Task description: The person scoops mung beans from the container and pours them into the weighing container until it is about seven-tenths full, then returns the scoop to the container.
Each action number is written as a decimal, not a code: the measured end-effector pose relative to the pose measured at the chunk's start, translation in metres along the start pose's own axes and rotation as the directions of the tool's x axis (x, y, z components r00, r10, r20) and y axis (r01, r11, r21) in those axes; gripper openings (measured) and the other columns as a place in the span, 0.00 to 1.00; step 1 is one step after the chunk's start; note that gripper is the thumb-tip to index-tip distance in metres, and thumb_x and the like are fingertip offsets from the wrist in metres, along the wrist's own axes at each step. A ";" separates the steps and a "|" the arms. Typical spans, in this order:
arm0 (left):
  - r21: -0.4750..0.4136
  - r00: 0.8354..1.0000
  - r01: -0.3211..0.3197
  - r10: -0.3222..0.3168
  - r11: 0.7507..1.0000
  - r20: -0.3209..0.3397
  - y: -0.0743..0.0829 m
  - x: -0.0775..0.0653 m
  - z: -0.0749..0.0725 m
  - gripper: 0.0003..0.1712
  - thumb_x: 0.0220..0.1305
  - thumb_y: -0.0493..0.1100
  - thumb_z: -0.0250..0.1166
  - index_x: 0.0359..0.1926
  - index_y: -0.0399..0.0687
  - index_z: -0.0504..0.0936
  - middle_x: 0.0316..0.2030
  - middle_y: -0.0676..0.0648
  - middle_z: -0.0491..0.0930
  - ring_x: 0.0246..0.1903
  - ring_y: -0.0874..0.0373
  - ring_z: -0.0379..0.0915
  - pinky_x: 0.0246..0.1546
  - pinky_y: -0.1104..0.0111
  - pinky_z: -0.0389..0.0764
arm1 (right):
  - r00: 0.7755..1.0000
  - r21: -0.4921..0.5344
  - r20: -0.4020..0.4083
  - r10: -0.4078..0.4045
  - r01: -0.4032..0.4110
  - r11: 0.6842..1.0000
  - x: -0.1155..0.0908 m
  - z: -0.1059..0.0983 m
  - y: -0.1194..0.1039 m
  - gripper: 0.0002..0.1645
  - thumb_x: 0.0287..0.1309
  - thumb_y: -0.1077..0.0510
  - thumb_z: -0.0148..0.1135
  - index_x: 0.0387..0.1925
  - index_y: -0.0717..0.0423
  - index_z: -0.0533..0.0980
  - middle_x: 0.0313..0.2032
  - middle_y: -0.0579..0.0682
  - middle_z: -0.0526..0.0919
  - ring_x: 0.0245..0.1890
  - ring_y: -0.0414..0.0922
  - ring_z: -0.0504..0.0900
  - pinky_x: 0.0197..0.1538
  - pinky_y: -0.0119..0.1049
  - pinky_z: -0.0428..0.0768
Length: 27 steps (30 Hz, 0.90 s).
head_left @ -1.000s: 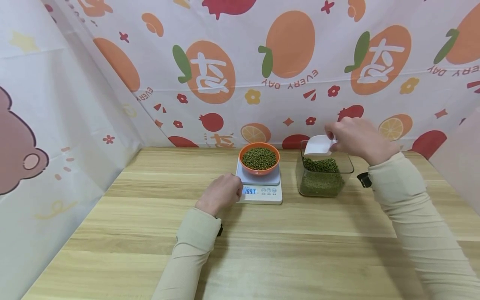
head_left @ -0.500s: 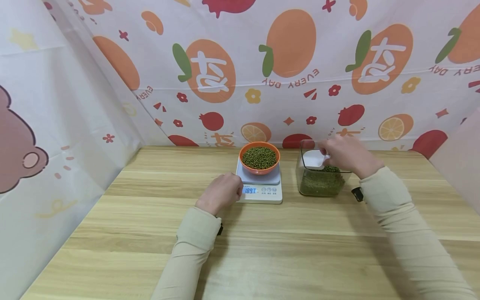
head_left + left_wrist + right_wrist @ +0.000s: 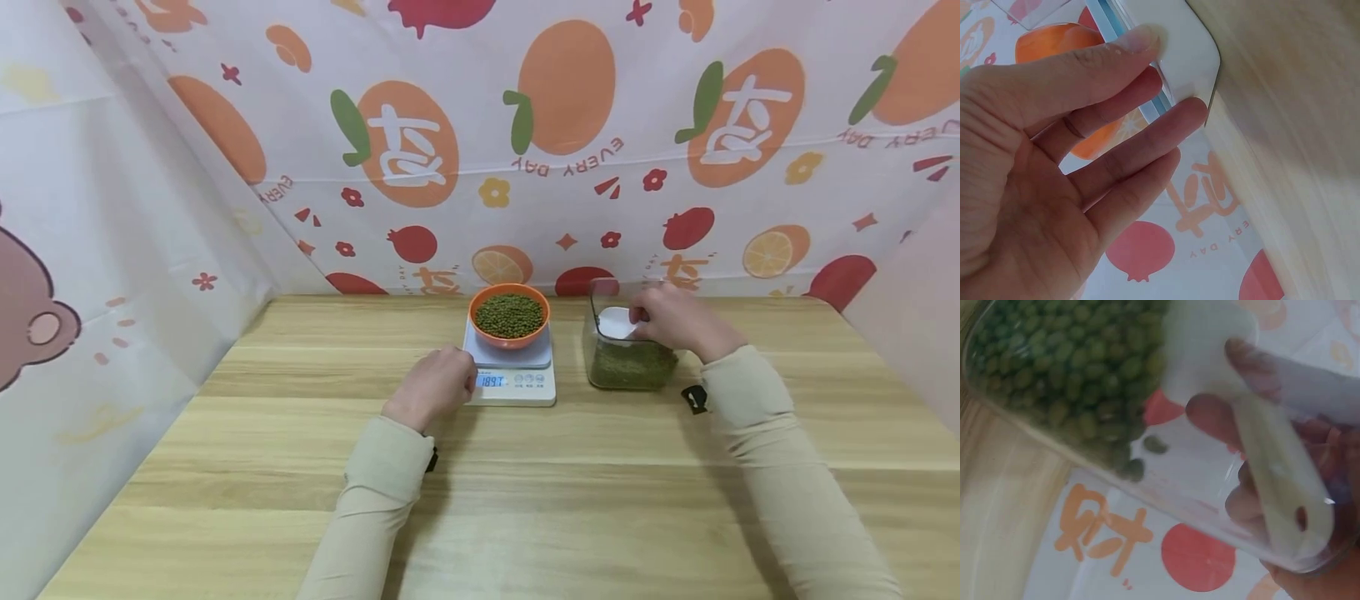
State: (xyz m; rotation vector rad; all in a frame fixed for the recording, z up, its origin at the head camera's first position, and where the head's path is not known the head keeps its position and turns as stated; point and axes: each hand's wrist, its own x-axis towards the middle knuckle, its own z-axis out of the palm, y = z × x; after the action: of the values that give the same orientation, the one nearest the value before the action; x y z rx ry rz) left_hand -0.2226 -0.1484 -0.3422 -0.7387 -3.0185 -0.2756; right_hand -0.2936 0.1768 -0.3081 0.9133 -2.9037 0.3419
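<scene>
My right hand (image 3: pixel 675 321) pinches the handle of a white scoop (image 3: pixel 1282 469), whose blade dips into a clear plastic container (image 3: pixel 592 358) of mung beans (image 3: pixel 1079 369). Seen through the container wall, the blade meets the edge of the beans. At the left front corner of a white kitchen scale (image 3: pixel 534 393), my left hand (image 3: pixel 431 386) holds on, thumb on one face and fingertips along the side in the left wrist view. An orange bowl (image 3: pixel 510 342) filled with mung beans sits on the scale's platform. The lit display seems to read 189.7.
The wooden table (image 3: pixel 525 500) runs up to a wall hung with fruit-printed cloth (image 3: pixel 465 200) just behind the scale and container. A small gap separates the scale from the container. More cloth hangs at the left side.
My right hand has lowered the scoop from above the container's rim down into the beans. My left hand stays at the scale, and the display seems unchanged. The head view has shifted slightly.
</scene>
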 end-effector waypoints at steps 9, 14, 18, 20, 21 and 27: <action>-0.023 1.000 0.011 -0.011 1.000 -0.006 -0.007 -0.002 0.002 0.16 0.39 0.25 0.54 0.09 0.49 0.69 0.12 0.52 0.64 0.15 0.61 0.55 0.15 0.72 0.57 | 0.999 0.044 0.044 0.012 -0.014 0.999 0.010 0.006 -0.002 0.05 0.44 0.62 0.65 0.23 0.57 0.75 0.25 0.50 0.74 0.27 0.47 0.68 0.30 0.41 0.70; -0.037 1.000 0.008 -0.009 0.999 -0.013 -0.005 -0.002 0.005 0.15 0.39 0.25 0.55 0.10 0.49 0.70 0.12 0.51 0.66 0.15 0.61 0.57 0.15 0.72 0.59 | 1.000 0.053 0.003 -0.002 0.002 0.999 0.007 0.007 0.000 0.06 0.43 0.62 0.67 0.25 0.59 0.77 0.25 0.50 0.75 0.26 0.46 0.69 0.30 0.41 0.73; -0.036 1.000 -0.005 0.005 0.999 -0.005 -0.004 -0.001 0.008 0.15 0.40 0.26 0.58 0.11 0.50 0.71 0.14 0.52 0.69 0.16 0.61 0.60 0.17 0.72 0.63 | 0.997 0.055 -0.081 0.000 0.004 0.999 -0.004 0.008 0.000 0.06 0.44 0.62 0.66 0.25 0.58 0.76 0.23 0.50 0.76 0.25 0.45 0.71 0.30 0.42 0.74; -0.034 1.000 -0.015 0.014 0.999 -0.008 -0.003 -0.001 0.008 0.15 0.41 0.26 0.59 0.12 0.50 0.71 0.14 0.52 0.69 0.17 0.61 0.61 0.18 0.72 0.64 | 0.991 0.053 -0.137 -0.004 0.012 0.999 -0.009 0.009 -0.001 0.05 0.46 0.61 0.65 0.25 0.58 0.76 0.23 0.50 0.76 0.25 0.45 0.71 0.30 0.42 0.74; -0.033 1.000 -0.016 0.016 0.999 -0.011 -0.003 -0.001 0.008 0.15 0.41 0.26 0.58 0.12 0.50 0.71 0.14 0.52 0.69 0.17 0.61 0.61 0.18 0.72 0.64 | 0.986 0.052 -0.164 -0.010 0.018 0.998 -0.012 0.010 -0.001 0.05 0.46 0.61 0.65 0.26 0.58 0.76 0.23 0.50 0.77 0.25 0.45 0.72 0.30 0.43 0.74; -0.025 1.000 -0.017 0.017 1.000 -0.011 -0.005 -0.003 0.004 0.15 0.39 0.24 0.56 0.10 0.48 0.69 0.13 0.51 0.65 0.16 0.60 0.58 0.17 0.71 0.60 | 0.938 0.045 -0.341 -0.052 0.072 0.996 -0.019 0.010 -0.004 0.04 0.46 0.62 0.65 0.26 0.57 0.77 0.24 0.49 0.78 0.25 0.44 0.73 0.29 0.44 0.75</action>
State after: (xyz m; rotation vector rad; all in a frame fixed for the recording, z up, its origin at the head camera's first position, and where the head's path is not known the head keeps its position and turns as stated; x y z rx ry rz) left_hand -0.2227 -0.1535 -0.3474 -0.7619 -3.0027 -0.3163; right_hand -0.2757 0.1820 -0.3195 0.8537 -2.5555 0.5232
